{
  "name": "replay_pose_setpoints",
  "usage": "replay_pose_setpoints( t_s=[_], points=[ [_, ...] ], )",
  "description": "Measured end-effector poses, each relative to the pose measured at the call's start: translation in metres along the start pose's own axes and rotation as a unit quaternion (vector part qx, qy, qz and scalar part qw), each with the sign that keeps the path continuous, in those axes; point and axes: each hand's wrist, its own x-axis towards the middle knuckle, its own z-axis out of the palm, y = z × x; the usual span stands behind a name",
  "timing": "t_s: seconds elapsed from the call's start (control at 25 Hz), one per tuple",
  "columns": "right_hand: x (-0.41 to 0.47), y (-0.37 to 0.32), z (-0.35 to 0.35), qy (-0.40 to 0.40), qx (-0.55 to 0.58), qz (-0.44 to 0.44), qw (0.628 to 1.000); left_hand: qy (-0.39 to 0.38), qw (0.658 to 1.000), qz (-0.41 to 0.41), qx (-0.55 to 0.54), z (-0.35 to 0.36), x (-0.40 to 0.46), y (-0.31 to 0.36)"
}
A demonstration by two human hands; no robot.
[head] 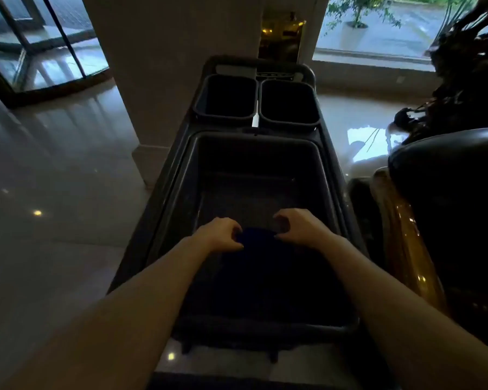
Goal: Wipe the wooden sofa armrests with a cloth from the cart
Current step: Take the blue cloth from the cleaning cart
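The floor (54,170) at the far left is glossy and bare, which leaves room to stand at the near end of the cart (164,192). Both arms reach into the big tub (319,175), because the cloth (258,249) lies there, a dark blue heap against the tub's near wall.

The left hand (223,235) has its fingers curled and pinched shut on the cloth's upper left edge. The right hand (299,225) mirrors it on the upper right edge, its grip closed on the fabric too, though the dim light hides just how much cloth each grip has taken. Holding two corners like this looks like a way to lift the cloth spread out, not bunched, so it is ready for wiping.

Beyond the tub sit two small bins (227,97), side by side; what they hold is too dark to tell.

At the right stands the sofa (448,192), just beside the cart, so the cloth need travel little. Its glossy wooden armrest (400,235) is not yet touched.
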Motion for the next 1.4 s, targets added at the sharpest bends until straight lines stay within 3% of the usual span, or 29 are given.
replay_pose_setpoints(
  t_s=[0.24, 0.48, 0.6, 0.8, 1.0, 1.4],
  points=[
    [-0.002, 0.028, 0.059, -0.062, -0.009, 0.044, 0.997, -0.037, 0.998, -0.040, -0.027, 0.056, 0.011, -0.011],
    [0.000, 0.036, 0.096, 0.015, 0.007, 0.039, 0.999, 0.084, 0.994, -0.062, -0.027, 0.092, 0.014, -0.004],
    [-0.002, 0.038, 0.096, 0.042, 0.037, 0.055, 0.997, 0.101, 0.987, -0.096, -0.078, 0.092, 0.013, 0.000],
    [-0.003, 0.033, 0.053, 0.052, 0.117, 0.105, 0.986, 0.091, 0.986, -0.090, -0.111, 0.044, 0.011, 0.010],
    [-0.010, 0.010, -0.013, 0.091, 0.113, 0.071, 0.987, 0.121, 0.986, -0.055, -0.101, -0.025, -0.004, 0.038],
    [-0.070, -0.035, -0.149, 0.259, 0.079, 0.026, 0.962, 0.214, 0.969, 0.059, -0.108, -0.136, -0.062, 0.120]
  ],
)
